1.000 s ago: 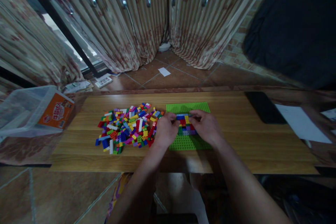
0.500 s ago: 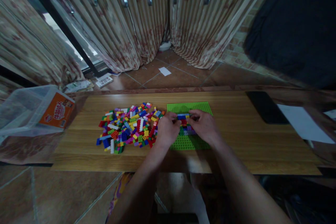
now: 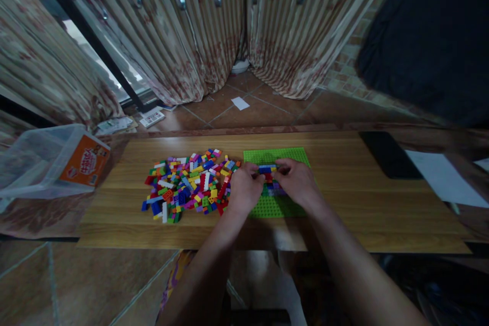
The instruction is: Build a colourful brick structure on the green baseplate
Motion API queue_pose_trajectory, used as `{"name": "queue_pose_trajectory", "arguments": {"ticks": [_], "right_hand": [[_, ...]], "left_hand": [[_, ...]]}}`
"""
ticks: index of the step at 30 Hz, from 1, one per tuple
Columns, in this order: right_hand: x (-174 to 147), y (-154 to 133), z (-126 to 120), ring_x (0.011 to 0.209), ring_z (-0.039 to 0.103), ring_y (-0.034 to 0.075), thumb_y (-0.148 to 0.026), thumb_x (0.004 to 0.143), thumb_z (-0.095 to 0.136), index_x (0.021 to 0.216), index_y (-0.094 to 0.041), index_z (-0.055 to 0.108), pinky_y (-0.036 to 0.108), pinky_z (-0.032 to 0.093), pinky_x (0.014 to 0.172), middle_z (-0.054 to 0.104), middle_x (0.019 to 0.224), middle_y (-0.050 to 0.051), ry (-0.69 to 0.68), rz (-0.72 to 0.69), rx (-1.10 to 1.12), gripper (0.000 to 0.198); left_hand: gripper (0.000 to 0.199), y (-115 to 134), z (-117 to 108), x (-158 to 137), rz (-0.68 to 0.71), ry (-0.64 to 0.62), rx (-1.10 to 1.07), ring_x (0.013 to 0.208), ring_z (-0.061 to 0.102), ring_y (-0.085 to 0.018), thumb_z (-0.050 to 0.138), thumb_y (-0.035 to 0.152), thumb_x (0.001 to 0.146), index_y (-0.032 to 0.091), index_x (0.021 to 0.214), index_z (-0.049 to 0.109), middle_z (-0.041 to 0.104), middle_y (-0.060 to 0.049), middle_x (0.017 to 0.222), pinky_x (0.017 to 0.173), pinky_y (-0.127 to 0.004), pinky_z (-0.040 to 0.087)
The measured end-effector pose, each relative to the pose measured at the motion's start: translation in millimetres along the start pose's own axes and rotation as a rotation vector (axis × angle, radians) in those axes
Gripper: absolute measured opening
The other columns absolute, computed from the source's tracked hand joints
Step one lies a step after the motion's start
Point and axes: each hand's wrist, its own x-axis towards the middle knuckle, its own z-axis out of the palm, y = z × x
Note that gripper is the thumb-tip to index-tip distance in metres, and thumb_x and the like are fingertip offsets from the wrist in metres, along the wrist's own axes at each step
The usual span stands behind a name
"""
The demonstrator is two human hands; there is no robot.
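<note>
A green studded baseplate lies on the wooden table, with a cluster of building bricks on it in blue, red, yellow and purple. My left hand grips the cluster's left side, its thumb and fingers closed at the brick edges. On the other side my right hand is closed in the same way, fingertips against the right end. Fingers and shadow hide part of the cluster. Just left of my left hand spreads a heap of loose building bricks in many colours.
A clear plastic box with an orange label stands off the table's left end. Towards the right end of the wooden table lies a dark flat tablet-like object, with white paper beside it. Curtains hang behind.
My hands stay at the brick cluster with almost no movement. The whole view has shifted very slightly.
</note>
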Motion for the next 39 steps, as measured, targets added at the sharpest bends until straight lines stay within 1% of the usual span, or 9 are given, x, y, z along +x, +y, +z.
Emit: {"name": "queue_pose_trajectory", "arguments": {"ticks": [7,12,18,22,26,28,31,35,39], "right_hand": [[0,-2,2,0.06,0.061,0.019,-0.021,0.071,0.065,0.105,-0.02,0.07,0.033,0.046,0.062,0.07,0.072,0.003,0.014,-0.018,-0.024,0.035],[2,-2,1,0.068,0.065,0.021,-0.02,0.071,0.064,0.114,-0.018,0.067,0.034,0.047,0.066,0.071,0.076,0.004,-0.033,0.006,-0.015,0.043],[6,10,-3,0.066,0.064,0.018,-0.029,0.07,0.068,0.11,-0.016,0.068,0.031,0.048,0.064,0.072,0.076,0.004,-0.087,0.068,0.116,0.042],[12,17,-12,0.062,0.063,0.018,-0.039,0.072,0.066,0.1,-0.015,0.072,0.031,0.048,0.06,0.072,0.07,0.005,0.011,0.145,0.319,0.037],[15,13,-19,0.059,0.061,0.017,-0.036,0.073,0.064,0.093,-0.015,0.073,0.031,0.048,0.059,0.07,0.067,0.004,0.204,0.182,0.475,0.031],[11,6,-19,0.065,0.064,0.018,-0.034,0.073,0.065,0.09,-0.016,0.072,0.031,0.049,0.063,0.072,0.073,0.005,0.255,0.125,0.498,0.026],[-3,-11,-10,0.077,0.067,0.019,-0.034,0.08,0.063,0.09,-0.019,0.072,0.033,0.051,0.072,0.074,0.084,0.005,0.215,-0.058,0.463,0.021],[-28,-37,9,0.08,0.066,0.018,-0.027,0.088,0.055,0.097,-0.022,0.071,0.031,0.051,0.074,0.072,0.089,0.004,-0.062,-0.358,0.337,0.019],[-43,-53,29,0.091,0.064,0.018,-0.016,0.09,0.05,0.101,-0.022,0.07,0.032,0.051,0.082,0.069,0.098,0.005,-0.293,-0.587,0.16,0.023]], "left_hand": [[0.017,-3,1,2,-0.013,-0.004,-0.007,0.077,0.067,-0.021,0.065,0.012,0.073,0.015,0.09,0.066,0.071,-0.008,0.081,0.074,-0.031,0.05],[0.019,-6,3,3,-0.012,0.0,0.007,0.075,0.067,-0.019,0.066,0.013,0.073,0.016,0.092,0.067,0.071,-0.006,0.079,0.074,-0.03,0.051],[0.023,-3,2,-1,0.03,-0.023,0.103,0.079,0.069,-0.018,0.062,0.013,0.078,0.016,0.101,0.066,0.073,-0.006,0.085,0.076,-0.028,0.052],[0.017,-8,-6,7,0.083,0.021,0.035,0.079,0.068,-0.019,0.058,0.013,0.08,0.016,0.094,0.068,0.073,-0.007,0.085,0.074,-0.029,0.053],[0.014,-14,-24,19,0.125,0.144,-0.159,0.072,0.067,-0.016,0.057,0.015,0.08,0.015,0.09,0.067,0.07,-0.005,0.076,0.068,-0.026,0.051],[0.013,-15,-37,22,0.128,0.23,-0.293,0.066,0.065,-0.015,0.058,0.02,0.08,0.015,0.089,0.066,0.068,-0.003,0.073,0.063,-0.025,0.05],[0.016,-14,-61,23,0.095,0.404,-0.515,0.056,0.06,-0.011,0.061,0.029,0.08,0.015,0.087,0.064,0.065,0.0,0.067,0.055,-0.021,0.047],[0.021,-17,-90,24,0.043,0.562,-0.737,0.047,0.054,-0.007,0.066,0.033,0.075,0.014,0.082,0.062,0.062,0.002,0.062,0.048,-0.017,0.041],[0.022,-21,-101,25,0.01,0.58,-0.823,0.047,0.053,-0.006,0.068,0.031,0.071,0.013,0.083,0.063,0.062,0.003,0.061,0.047,-0.016,0.039]]}}
